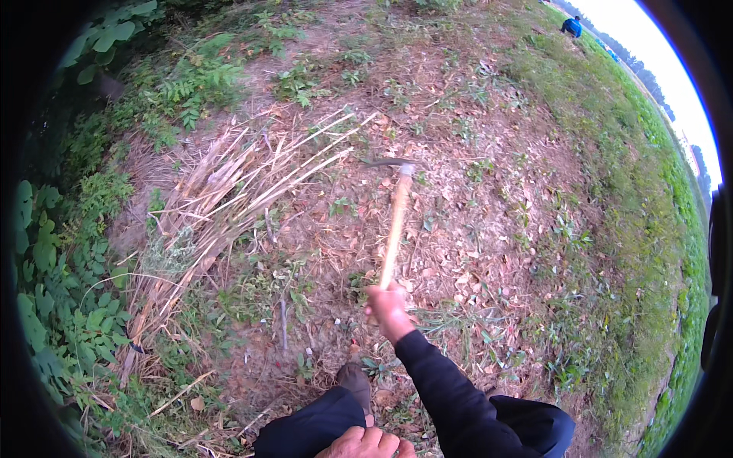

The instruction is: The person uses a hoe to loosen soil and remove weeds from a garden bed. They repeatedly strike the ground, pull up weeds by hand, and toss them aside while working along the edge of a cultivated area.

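Note:
My right hand (390,309) grips the lower end of the wooden handle of a sickle (396,229), its arm in a dark sleeve. The dark curved blade points left, over ground with dry leaves and small weeds; whether it touches the ground I cannot tell. At the bottom edge, partly cut off, my left hand (369,443) lies by my left knee, back up with the fingers bent; nothing shows in it, and its palm is hidden. A dark shoe (355,383) stands on the soil just above that knee.
A heap of dry stalks (229,194) lies to the left, with dense leafy plants (97,320) beyond it at the left rim. A short stick (283,323) lies nearer to me. Grass and a green crop strip (687,257) run along the right. A person in blue (571,27) is far off.

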Motion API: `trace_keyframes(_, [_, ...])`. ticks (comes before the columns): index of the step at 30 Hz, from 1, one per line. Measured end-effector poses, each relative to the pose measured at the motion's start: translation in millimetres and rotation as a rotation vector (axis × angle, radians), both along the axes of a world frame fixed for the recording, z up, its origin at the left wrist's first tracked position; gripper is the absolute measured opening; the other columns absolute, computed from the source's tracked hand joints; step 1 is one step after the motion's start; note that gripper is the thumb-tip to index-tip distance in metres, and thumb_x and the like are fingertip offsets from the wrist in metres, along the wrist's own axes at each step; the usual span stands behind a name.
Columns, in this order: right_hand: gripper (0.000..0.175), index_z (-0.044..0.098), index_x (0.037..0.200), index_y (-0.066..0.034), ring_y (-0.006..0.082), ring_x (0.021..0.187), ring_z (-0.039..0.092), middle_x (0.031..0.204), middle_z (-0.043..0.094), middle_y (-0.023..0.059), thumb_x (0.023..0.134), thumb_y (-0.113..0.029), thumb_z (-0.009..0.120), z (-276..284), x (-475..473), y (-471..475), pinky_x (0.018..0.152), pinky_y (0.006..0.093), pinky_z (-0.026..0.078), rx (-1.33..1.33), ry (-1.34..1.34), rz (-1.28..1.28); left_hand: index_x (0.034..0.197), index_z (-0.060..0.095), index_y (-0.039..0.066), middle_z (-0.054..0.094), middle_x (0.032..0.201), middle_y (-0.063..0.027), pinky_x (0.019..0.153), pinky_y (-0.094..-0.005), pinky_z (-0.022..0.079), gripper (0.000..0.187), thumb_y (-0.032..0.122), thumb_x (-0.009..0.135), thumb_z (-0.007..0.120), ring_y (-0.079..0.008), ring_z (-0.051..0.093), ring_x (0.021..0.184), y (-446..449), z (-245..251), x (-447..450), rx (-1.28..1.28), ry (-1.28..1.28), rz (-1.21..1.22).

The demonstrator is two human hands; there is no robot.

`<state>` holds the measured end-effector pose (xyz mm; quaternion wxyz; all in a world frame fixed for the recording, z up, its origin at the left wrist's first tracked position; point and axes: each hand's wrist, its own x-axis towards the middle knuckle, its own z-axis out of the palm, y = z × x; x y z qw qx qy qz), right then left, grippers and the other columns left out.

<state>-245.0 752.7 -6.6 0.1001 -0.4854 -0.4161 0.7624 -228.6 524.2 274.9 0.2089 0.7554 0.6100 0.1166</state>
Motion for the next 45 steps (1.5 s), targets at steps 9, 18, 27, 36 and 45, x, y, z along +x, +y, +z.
trace_keyframes(9, [0.034,0.053,0.111,0.0023,0.0552,0.086,0.071,0.082,0.069,0.0339,0.094,-0.019,0.074,50.8,57.8,-46.4,0.078,0.0616,0.057,0.885,-0.038,0.597,0.117,0.068,0.004,0.064,0.096,-0.0109,0.079,-0.0427,0.052,0.03,0.022,0.093,0.067,-0.0298,0.065,0.096,-4.6,10.9,46.0,0.063,-0.002,-0.04])
trace_keyframes(18, [0.032,0.056,0.119,-0.0019,0.0105,0.058,0.061,0.081,0.063,0.0029,0.098,-0.012,0.078,149.3,226.1,-59.7,0.05,0.0294,0.052,0.461,-0.034,0.147,0.115,0.068,0.005,0.064,0.09,-0.0076,0.073,-0.0386,0.053,0.03,0.016,0.087,0.071,-0.0255,0.069,0.085,-11.1,37.8,104.3,0.086,0.027,-0.276])
trace_keyframes(27, [0.013,0.057,0.101,-0.0025,0.0128,0.051,0.057,0.075,0.059,0.0018,0.099,-0.001,0.07,205.9,378.3,-98.3,0.044,0.0309,0.052,-0.083,-0.105,-0.21,0.107,0.066,0.004,0.069,0.091,-0.0137,0.075,-0.0471,0.058,0.023,0.015,0.089,0.076,-0.033,0.073,0.088,-53.6,24.7,160.6,0.031,0.065,-0.258])
trace_keyframes(36, [0.014,0.055,0.095,-0.007,0.0126,0.058,0.055,0.076,0.054,0.0002,0.105,-0.01,0.065,223.8,477.2,-176.3,0.054,0.0332,0.049,-0.288,0.322,-0.498,0.101,0.063,0.007,0.071,0.095,-0.0153,0.078,-0.051,0.06,0.024,0.026,0.097,0.077,-0.0364,0.075,0.092,-74.1,24.1,179.5,0.031,0.119,-0.172])
trace_keyframes(45, [0.011,0.059,0.097,-0.0022,0.014,0.055,0.06,0.073,0.059,0.0025,0.101,-0.004,0.069,196.2,487.9,-183.9,0.048,0.0313,0.052,-0.294,0.32,-0.542,0.096,0.068,0.008,0.071,0.089,-0.0153,0.075,-0.0525,0.057,0.011,0.019,0.095,0.072,-0.0387,0.073,0.087,-51.9,1.7,209.0,0.204,0.086,0.001])
